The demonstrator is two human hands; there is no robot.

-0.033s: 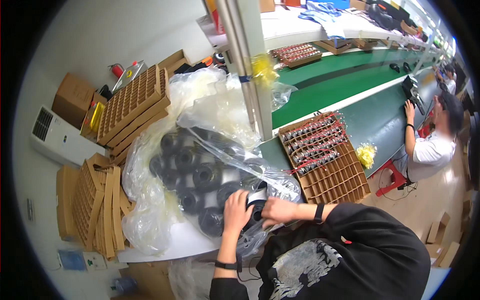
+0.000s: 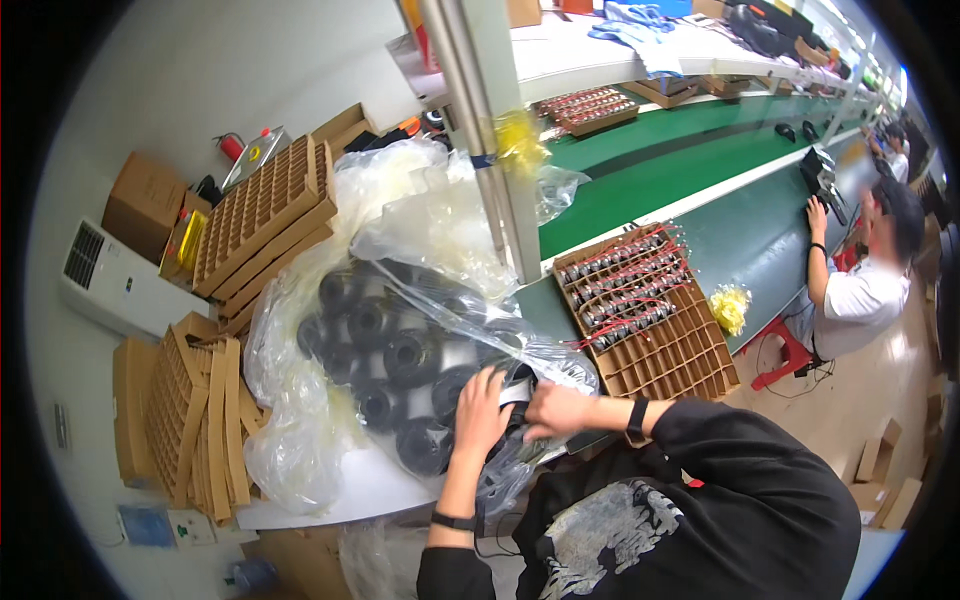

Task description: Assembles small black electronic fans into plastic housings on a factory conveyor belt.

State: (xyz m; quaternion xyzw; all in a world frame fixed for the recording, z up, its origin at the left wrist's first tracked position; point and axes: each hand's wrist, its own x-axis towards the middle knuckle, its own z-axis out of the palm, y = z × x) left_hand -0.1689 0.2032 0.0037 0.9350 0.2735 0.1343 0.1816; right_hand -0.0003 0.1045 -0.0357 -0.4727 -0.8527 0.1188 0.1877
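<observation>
Many black round parts with central holes (image 2: 408,355) lie under and inside a clear plastic bag (image 2: 300,400) on a white table (image 2: 375,490). At the bag's near right edge, my left hand (image 2: 480,415) rests on the parts with its fingers stretched out and thumb apart. Close to its right, my right hand (image 2: 557,410) is curled, its fingers closed at the edge of a black round part (image 2: 516,418) between the hands. A pale strip (image 2: 517,393) shows just above that part. Both hands hide much of the part.
A divided cardboard tray (image 2: 665,355), partly filled with small metal parts with red wires, stands right on the green bench (image 2: 720,245). More divider trays (image 2: 265,215) are stacked left. A metal post (image 2: 480,130) rises behind the bag. A co-worker (image 2: 865,280) sits at right.
My left hand has shifted slightly right and up, closer to my right hand. The pale strip now shows between them; earlier the dark ring was more visible there.
</observation>
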